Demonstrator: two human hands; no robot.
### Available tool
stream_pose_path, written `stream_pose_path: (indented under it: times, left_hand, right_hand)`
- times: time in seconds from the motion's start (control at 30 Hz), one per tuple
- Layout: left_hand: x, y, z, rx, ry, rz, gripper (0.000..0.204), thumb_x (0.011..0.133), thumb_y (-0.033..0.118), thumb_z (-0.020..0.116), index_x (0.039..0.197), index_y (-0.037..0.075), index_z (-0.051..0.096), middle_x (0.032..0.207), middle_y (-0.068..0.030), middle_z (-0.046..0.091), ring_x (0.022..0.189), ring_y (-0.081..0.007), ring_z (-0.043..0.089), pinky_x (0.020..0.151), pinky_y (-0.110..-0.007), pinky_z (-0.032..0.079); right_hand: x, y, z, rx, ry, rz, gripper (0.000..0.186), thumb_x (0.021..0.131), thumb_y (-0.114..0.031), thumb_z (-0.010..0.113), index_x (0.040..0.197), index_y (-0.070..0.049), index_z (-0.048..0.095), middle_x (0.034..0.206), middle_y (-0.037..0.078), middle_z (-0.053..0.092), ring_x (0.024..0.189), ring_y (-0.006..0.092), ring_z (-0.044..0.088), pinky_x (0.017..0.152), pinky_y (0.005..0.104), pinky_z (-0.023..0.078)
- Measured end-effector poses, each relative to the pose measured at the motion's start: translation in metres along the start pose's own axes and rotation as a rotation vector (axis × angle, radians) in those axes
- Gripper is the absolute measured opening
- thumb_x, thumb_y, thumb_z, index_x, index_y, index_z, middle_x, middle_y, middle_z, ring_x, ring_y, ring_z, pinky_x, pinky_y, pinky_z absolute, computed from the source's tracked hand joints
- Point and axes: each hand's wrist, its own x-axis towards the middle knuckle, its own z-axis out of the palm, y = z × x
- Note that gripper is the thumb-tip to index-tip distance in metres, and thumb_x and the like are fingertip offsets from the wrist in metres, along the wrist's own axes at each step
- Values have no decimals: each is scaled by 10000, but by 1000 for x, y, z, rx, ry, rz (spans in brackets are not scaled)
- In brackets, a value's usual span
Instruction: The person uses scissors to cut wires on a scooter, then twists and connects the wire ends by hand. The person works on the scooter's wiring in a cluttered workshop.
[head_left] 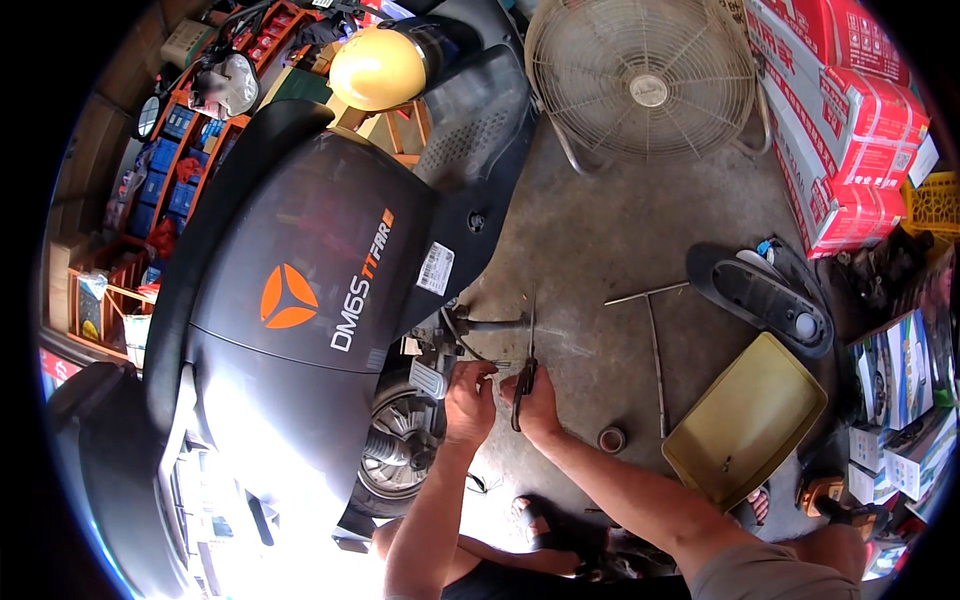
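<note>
At the lower middle, my left hand (468,405) is closed on the end of a dark cable (460,340) beside the grey scooter (290,250). My right hand (538,410), just right of it, grips a dark-handled tool (522,385), apparently pliers; its tip is hard to make out. A silver foot pedal (429,378) and the wheel (400,465) sit left of my hands, partly hidden by the bodywork. A T-shaped metal wrench (655,355) and a roll of tape (612,438) lie on the concrete floor to the right.
A large fan (645,60) stands at the top. Red-white boxes (860,130) are stacked at the right, above a black plastic part (750,290) and a yellow tray (745,410). Shelves with small bins (170,165) line the left. A yellow helmet (372,68) sits beyond the scooter.
</note>
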Motion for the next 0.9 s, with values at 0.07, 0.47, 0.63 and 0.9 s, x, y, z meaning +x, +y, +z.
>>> stream_pose_path:
  times: [0.07, 0.47, 0.63, 0.9]
  left_hand:
    - [-2, -5, -1, 25, 13, 21, 148, 790, -33, 576, 917, 28, 621, 930, -117, 612, 788, -263, 633, 733, -355, 506]
    - [-2, -5, -1, 82, -42, 58, 158, 761, -30, 612, 881, 64, 651, 884, -115, 603, 840, -320, 619, 745, -392, 509]
    - [3, 2, 1, 56, 57, 125, 115, 772, -10, 635, 867, 51, 658, 886, -117, 625, 844, -321, 620, 751, -388, 506]
    - [16, -9, 18, -217, 127, -151, 74, 846, 27, 635, 915, 3, 647, 845, -113, 677, 787, -233, 655, 734, -321, 505]
  right_hand:
    - [-5, -3, 5, -60, 19, -27, 308, 796, -14, 691, 963, -33, 433, 791, 66, 608, 707, 142, 600, 595, 283, 481]
    - [-13, -10, 11, -255, 60, -14, 321, 802, -38, 688, 970, -36, 413, 848, 41, 524, 774, 126, 531, 662, 293, 466]
    - [-11, -38, 10, -248, 52, -112, 317, 812, -46, 686, 970, -33, 411, 836, 53, 539, 750, 139, 542, 647, 304, 463]
    - [3, -66, -21, -664, 9, -186, 251, 853, -169, 653, 979, -51, 471, 714, 93, 560, 622, 232, 567, 607, 367, 457]
